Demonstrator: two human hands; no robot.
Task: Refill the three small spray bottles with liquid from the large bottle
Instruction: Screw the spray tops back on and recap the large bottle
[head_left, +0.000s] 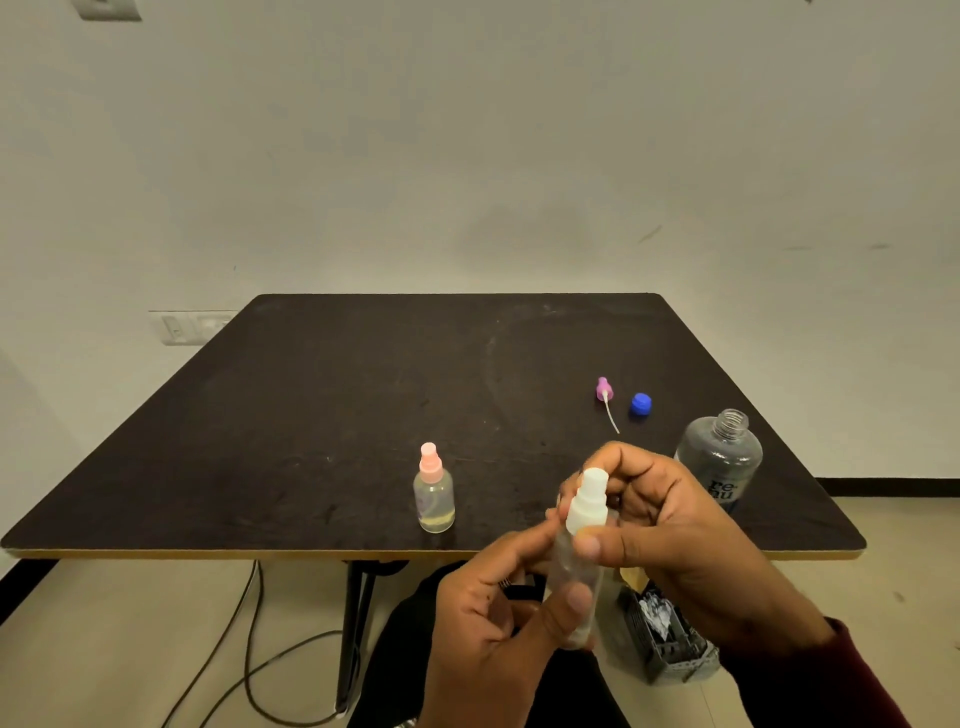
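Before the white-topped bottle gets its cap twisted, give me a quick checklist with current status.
1. Left hand grips white-topped bottle body: ok.
2. Right hand fingers on its white cap: ok.
3. Bottle held roughly upright: ok.
4. Liquid level inside it: cannot tell.
5. Large bottle open, blue cap off on table: ok.
6. Third bottle for the loose purple sprayer: not ok, not in view.

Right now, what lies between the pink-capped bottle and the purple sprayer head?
Only bare table between the pink-capped bottle and purple sprayer head, in the head view.
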